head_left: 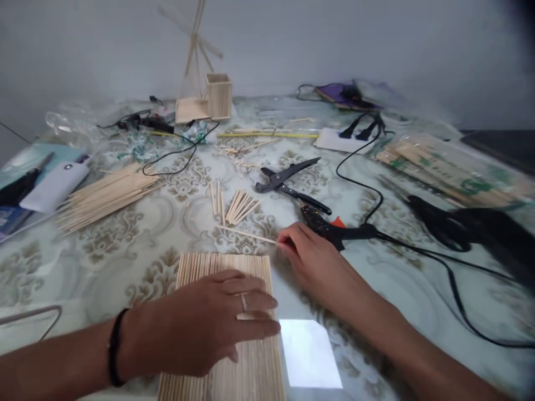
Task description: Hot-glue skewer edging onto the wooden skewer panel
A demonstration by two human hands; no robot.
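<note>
My left hand (204, 323) lies flat, fingers stretched out, on a panel of wooden sticks set side by side (254, 362) at the table's near edge. My right hand (311, 259) reaches just past the panel's far right corner and pinches the end of a single thin stick (246, 234) that lies on the table. A small fan of short sticks (241, 207) rests a little beyond it. A black glue gun (334, 228) with an orange trigger lies right beside my right hand.
A heap of long sticks (104, 195) lies at the left. Black pliers (288, 181) are past the glue gun, its cord (418, 253) trailing right. A stick windmill model (204, 94) stands at the back. Packs of sticks (443, 167), black scissors (460, 223), a white power bank (54, 186).
</note>
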